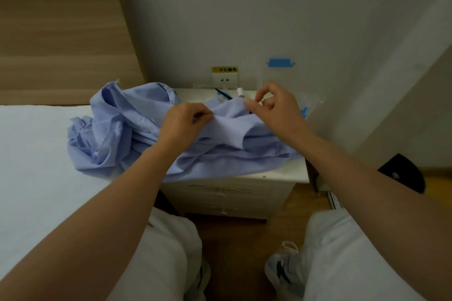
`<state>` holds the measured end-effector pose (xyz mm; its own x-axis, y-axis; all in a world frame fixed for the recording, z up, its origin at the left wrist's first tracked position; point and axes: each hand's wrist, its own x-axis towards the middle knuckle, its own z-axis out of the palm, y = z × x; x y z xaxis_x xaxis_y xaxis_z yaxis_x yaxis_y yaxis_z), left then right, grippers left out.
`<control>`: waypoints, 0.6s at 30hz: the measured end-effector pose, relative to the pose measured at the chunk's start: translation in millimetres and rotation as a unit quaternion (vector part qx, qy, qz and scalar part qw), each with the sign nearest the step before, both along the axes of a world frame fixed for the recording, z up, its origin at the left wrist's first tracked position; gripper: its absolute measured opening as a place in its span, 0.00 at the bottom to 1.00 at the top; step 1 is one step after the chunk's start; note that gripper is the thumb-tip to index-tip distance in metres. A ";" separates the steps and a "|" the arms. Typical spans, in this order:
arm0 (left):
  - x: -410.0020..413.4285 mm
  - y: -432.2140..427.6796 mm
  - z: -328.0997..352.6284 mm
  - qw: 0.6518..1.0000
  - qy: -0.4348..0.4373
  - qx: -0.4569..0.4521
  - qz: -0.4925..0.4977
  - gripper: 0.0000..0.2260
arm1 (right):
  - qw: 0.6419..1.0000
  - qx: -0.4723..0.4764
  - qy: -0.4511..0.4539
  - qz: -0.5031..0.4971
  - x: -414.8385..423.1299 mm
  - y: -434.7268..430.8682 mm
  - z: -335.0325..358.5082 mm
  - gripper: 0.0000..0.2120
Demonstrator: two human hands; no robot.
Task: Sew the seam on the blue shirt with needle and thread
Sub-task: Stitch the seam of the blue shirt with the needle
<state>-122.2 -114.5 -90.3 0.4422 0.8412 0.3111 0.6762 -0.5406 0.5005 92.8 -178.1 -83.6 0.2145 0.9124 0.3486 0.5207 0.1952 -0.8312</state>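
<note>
The blue shirt [127,117] lies in a crumpled heap, its left part spilling onto the bed [36,154] and its right part spread over the small white worktop [281,173] with drawers. The cloth is thin, light and limp. It will fold and slide under any pull, so it probably handles best when pinched close beside the stitching line and kept taut between both hands.

The left hand [183,120] does just that: its fingers are curled and pinch a raised fold near the middle of the shirt. The right hand [276,105] hovers just above the cloth, to the right of the fold. Its thumb and forefinger are drawn together as if pinching something fine. No needle or thread can be made out there, so whether it grasps anything cannot be told. The seam itself is not distinguishable either.

At the far edge of the worktop, just beyond the shirt, stand a white spool [240,92] and a thin black-handled tool [223,93], too small to identify. A clear plastic bag [310,105] sits at the right edge. On the wall behind is a socket [225,79] under a yellow label.
</note>
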 end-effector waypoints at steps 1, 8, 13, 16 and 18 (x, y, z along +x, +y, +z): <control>-0.6 0.8 1.9 1.000 -0.017 0.003 0.016 0.08 | 0.999 0.000 -0.037 0.034 -2.7 -2.5 1.7 0.13; 6.3 1.6 8.3 0.998 -0.052 -0.019 0.043 0.09 | 0.933 -0.035 -0.339 0.119 -19.9 -7.8 2.0 0.35; 4.6 1.4 9.9 0.994 -0.088 -0.056 0.037 0.08 | 0.879 0.125 -0.446 0.117 -21.1 -2.8 -7.9 0.36; 4.3 0.1 9.5 0.988 -0.111 -0.089 0.051 0.08 | 0.873 0.172 -0.443 0.110 -20.2 -0.5 -19.1 0.28; 4.2 -0.7 10.4 0.987 -0.110 -0.113 0.044 0.08 | 0.885 0.183 -0.419 0.094 -19.3 0.0 -20.9 0.10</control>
